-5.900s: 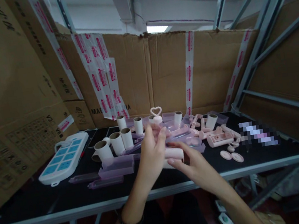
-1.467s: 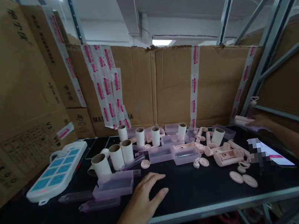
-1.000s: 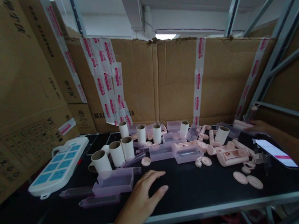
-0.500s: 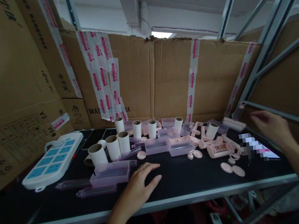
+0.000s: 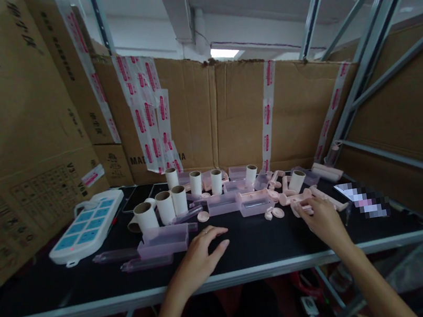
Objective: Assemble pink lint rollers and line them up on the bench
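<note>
The right hand [image 5: 322, 219] reaches down to the right of the long translucent lilac plastic box [image 5: 222, 204] in the middle of the black tabletop [image 5: 249, 248]. Its fingers are bent and drawn close together over a pale pink plastic holder [image 5: 307, 210], touching it; whether they grip it cannot be told, as the hand covers part of it. The holder lies to the right of the lilac box and a little nearer the front edge. The left hand [image 5: 205, 249] is in front of the lilac box, empty, palm down near the front edge, thumb and forefinger spread apart.

Between the hands, a small pink knob [image 5: 268, 213] and a pink disc [image 5: 278, 212] lie to the right of the lilac box, toward the front. A pale pink round lid [image 5: 203, 216] is just off its left end. Further left are a lilac open tray [image 5: 164, 241] and two clear lilac plastic tubes [image 5: 147, 263].

White cardboard tubes stand left of the lilac box [image 5: 146, 218], behind it and to its right. Far to its right, a pale pink cylinder [image 5: 327, 172] lies behind a bright-faced, partly pixelated slab [image 5: 361, 201]. Far to its left is a white power strip with blue panels [image 5: 86, 227]. A brown cardboard wall [image 5: 243, 106] rises behind it.
</note>
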Motion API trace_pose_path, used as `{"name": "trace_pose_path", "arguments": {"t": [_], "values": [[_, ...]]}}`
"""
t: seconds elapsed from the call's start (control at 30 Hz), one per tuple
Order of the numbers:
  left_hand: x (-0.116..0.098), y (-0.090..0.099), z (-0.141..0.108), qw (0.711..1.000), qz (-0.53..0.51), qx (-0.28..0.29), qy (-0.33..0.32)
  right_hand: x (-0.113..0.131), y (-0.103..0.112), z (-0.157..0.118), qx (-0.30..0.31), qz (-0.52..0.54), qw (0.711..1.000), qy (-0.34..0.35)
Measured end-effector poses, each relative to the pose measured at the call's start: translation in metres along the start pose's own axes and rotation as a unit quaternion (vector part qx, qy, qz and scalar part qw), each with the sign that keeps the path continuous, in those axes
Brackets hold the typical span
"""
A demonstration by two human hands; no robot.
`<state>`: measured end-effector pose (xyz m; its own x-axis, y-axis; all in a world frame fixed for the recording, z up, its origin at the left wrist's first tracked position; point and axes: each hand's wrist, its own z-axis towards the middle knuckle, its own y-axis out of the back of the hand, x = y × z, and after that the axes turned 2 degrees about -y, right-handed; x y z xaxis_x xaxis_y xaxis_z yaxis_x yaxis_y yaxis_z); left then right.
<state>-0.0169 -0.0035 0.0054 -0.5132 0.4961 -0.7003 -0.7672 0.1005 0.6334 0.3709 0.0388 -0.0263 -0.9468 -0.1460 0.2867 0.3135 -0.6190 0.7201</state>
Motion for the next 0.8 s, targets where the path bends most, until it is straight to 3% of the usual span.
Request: {"name": "trace_pose_path", "arguments": {"t": [0.13, 0.23, 0.43, 0.6, 0.7, 0.8], "values": [[-0.001, 0.000, -0.001, 1.000, -0.005, 0.000, -0.003, 0.009, -0.003, 0.004, -0.043, -0.055, 0.997, -0.041], [-0.001, 0.000, -0.001, 1.000, -0.008, 0.001, -0.008, 0.030, -0.011, 0.024, -0.040, 0.000, 0.999, -0.018], [0.000, -0.001, -0.001, 1.000, -0.008, -0.002, -0.012, 0.127, -0.052, 0.103, 0.065, 0.127, 0.985, 0.098], [-0.002, 0.000, -0.004, 1.000, -0.006, -0.005, -0.013, 0.193, -0.094, 0.154, 0.126, 0.136, 0.978, 0.094], [-0.005, 0.001, -0.005, 1.000, -0.007, -0.004, -0.013, 0.208, -0.109, 0.165, 0.135, 0.158, 0.975, 0.080], [-0.007, 0.002, -0.006, 1.000, -0.007, -0.012, -0.021, 0.211, -0.106, 0.167, 0.124, 0.177, 0.974, 0.066]]}}
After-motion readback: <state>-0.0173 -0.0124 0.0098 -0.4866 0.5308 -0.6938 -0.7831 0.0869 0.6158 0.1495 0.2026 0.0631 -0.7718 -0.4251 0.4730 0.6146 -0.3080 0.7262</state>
